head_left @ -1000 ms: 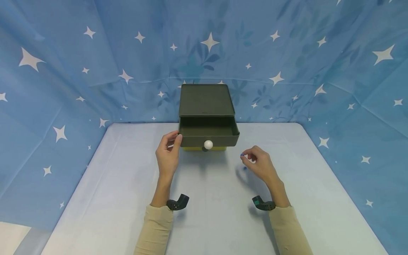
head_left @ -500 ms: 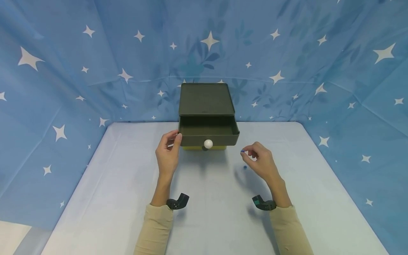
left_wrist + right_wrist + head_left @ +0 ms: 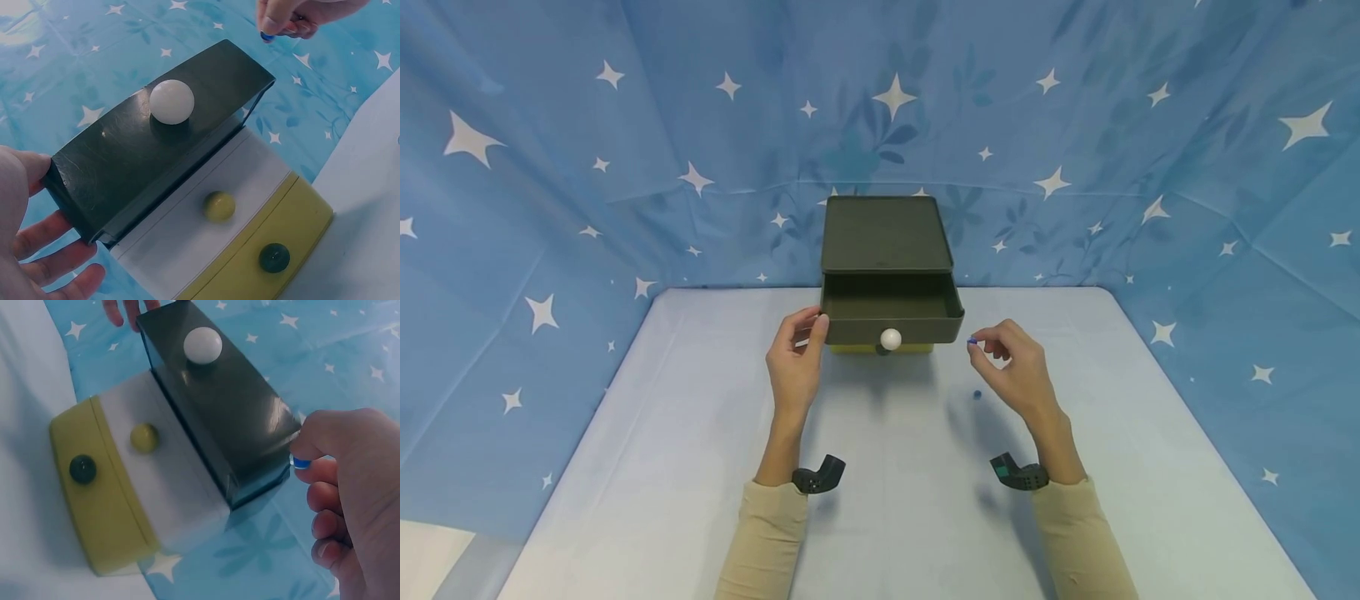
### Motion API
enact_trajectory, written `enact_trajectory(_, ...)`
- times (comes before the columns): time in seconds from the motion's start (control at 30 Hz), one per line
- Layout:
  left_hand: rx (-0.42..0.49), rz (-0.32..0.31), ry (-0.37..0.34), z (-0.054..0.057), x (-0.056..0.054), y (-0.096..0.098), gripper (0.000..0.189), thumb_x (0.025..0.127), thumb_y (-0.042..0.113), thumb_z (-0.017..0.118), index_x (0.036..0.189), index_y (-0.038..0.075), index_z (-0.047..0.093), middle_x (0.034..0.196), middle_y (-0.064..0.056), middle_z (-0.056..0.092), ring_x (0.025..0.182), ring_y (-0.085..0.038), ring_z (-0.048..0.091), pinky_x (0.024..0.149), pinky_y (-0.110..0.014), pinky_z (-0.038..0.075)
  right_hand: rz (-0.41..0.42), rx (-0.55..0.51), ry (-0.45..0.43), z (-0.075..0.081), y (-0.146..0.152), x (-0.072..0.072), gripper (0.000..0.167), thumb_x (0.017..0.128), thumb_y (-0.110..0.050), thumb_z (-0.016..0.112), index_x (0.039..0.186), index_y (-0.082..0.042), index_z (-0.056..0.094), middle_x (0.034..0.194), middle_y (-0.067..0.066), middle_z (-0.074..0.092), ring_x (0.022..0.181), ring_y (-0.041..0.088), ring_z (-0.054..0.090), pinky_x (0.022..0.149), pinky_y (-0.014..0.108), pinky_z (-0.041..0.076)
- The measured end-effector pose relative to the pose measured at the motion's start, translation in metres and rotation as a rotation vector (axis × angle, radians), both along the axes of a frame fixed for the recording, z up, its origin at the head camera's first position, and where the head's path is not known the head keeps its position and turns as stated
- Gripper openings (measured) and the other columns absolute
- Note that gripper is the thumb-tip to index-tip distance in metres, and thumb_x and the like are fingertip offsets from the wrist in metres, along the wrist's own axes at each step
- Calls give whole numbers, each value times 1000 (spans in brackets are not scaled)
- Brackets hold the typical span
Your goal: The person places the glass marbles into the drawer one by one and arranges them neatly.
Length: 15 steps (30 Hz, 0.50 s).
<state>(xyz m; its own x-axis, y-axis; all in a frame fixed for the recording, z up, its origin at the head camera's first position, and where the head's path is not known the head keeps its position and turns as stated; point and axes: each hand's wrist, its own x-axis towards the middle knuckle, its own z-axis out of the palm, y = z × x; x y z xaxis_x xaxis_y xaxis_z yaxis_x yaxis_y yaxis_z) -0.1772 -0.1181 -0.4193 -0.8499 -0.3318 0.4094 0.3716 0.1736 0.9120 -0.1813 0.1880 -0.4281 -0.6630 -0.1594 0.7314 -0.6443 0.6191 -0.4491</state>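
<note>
In the head view a small chest has its dark green top drawer (image 3: 917,331) pulled out, with a white round knob (image 3: 891,339) on the front. My left hand (image 3: 795,358) grips that drawer's left front corner, thumb against the front and fingers along the side. Between thumb and forefinger, my right hand (image 3: 1017,367) pinches a small blue piece (image 3: 972,341), just right of the drawer. Its exact kind is too small to tell; the fingers cover part of the blue piece (image 3: 302,464) in the right wrist view. Another small blue piece (image 3: 977,394) lies on the table.
Below the pulled-out drawer, the left wrist view shows a white drawer (image 3: 169,250) with a yellow knob (image 3: 220,207) and a yellow drawer (image 3: 306,215) with a green knob (image 3: 274,257). A blue star-patterned curtain (image 3: 715,233) surrounds the white table (image 3: 700,417).
My right hand has moved forward with the blue piece, from in front of the drawer to beside its right front corner. The left hand and drawer have stayed put.
</note>
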Motion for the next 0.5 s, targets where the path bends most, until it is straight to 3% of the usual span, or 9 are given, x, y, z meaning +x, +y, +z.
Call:
enact_trajectory(0.13, 4, -1, 11, -9, -8, -2, 28, 96, 17, 68, 120, 4, 69, 111, -19, 69, 96, -17, 63, 76, -20, 50, -5, 3, 16, 7, -4, -2, 13, 82, 1, 75, 94, -3, 71, 76, 8, 57, 70, 15, 49, 64, 21, 42)
enact_trajectory(0.5, 4, -10, 39, -11, -7, -4, 28, 96, 30, 69, 118, 13, 70, 107, -8, 70, 95, -13, 65, 72, -20, 50, 9, -27, 101, 19, -15, -10, 14, 83, 0, 74, 96, 1, 70, 76, 11, 58, 69, 16, 49, 63, 21, 42)
